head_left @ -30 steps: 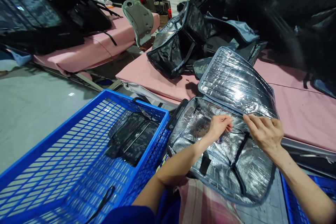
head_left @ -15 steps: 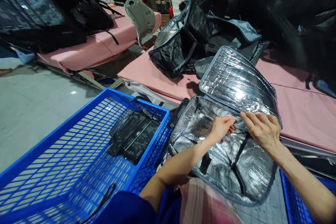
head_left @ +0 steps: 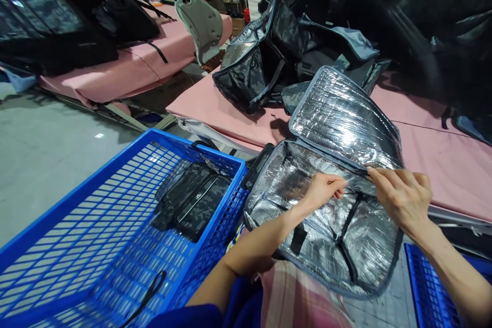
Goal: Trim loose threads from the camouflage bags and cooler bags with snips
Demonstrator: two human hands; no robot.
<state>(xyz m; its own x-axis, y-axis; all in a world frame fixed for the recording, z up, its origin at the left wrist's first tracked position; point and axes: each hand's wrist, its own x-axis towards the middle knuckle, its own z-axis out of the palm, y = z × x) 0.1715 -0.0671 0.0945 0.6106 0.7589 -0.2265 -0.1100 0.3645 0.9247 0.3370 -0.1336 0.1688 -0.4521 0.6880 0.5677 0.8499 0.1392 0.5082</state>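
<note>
An insulated bag [head_left: 369,246] with a shiny silver foil lining lies open in front of me, its foil-lined lid [head_left: 342,107] folded back onto the pink table. Black straps cross inside the bag. My right hand [head_left: 403,195] pinches the seam where the lid joins the body, on the right side. Over the bag's interior, my left hand [head_left: 325,187] is closed with its fingertips together, close to that same seam; what is between them, if anything, is too small to make out.
A blue plastic crate [head_left: 115,164] on the left holds a folded dark camouflage bag [head_left: 196,197]. Another blue crate [head_left: 438,287] is at lower right. More dark bags [head_left: 265,61] lie on the pink table [head_left: 238,128]. A grey chair [head_left: 202,25] stands behind.
My right hand has slid to the right along the seam, away from my left hand. My left hand stays closed in nearly the same place over the bag. The view has shifted slightly.
</note>
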